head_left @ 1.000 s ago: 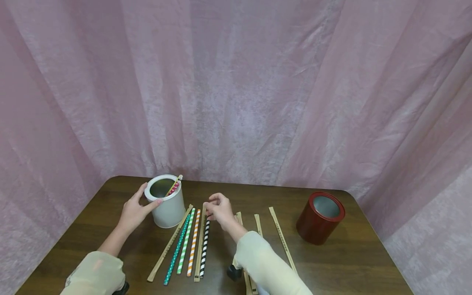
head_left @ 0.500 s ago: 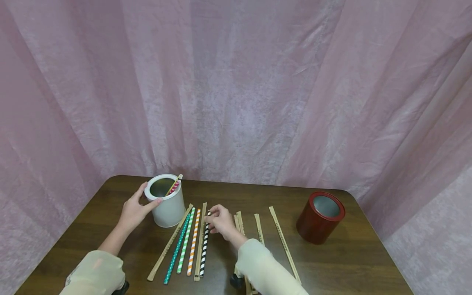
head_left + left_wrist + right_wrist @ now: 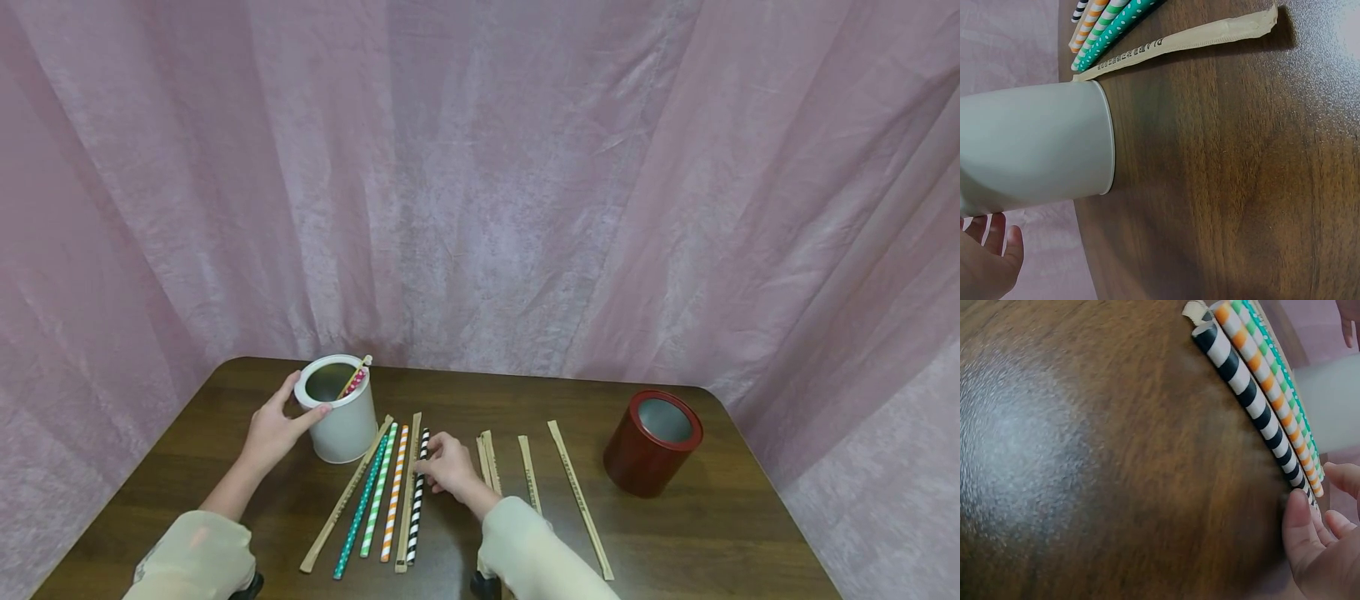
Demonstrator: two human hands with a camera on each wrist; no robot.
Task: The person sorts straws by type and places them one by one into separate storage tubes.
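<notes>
In the head view my left hand (image 3: 272, 429) holds the white canister (image 3: 345, 433), thumb on the near rim and fingers along its left side. A yellowish straw (image 3: 356, 377) and a pink dotted straw (image 3: 357, 385) poke out of it. My right hand (image 3: 453, 467) touches the black-and-white striped straw (image 3: 1260, 415), which lies flat on the table; thumb and forefinger stand apart on either side of its far part. Left of it lie a paper-wrapped straw (image 3: 408, 500), an orange-striped straw (image 3: 394, 500), a green-striped straw (image 3: 378, 496) and a teal dotted straw (image 3: 362, 512).
Another wrapped straw (image 3: 341, 500) slants by the canister's foot. More wrapped straws (image 3: 579, 500) lie right of my right arm, some partly covered by the sleeve. The red canister (image 3: 651, 454) stands at the right. A pink curtain (image 3: 480, 183) hangs behind the wooden table (image 3: 690, 550).
My right hand has slid toward me, from the far end of the wrapped straw down along the black-and-white straw. The left hand and canister keep their place.
</notes>
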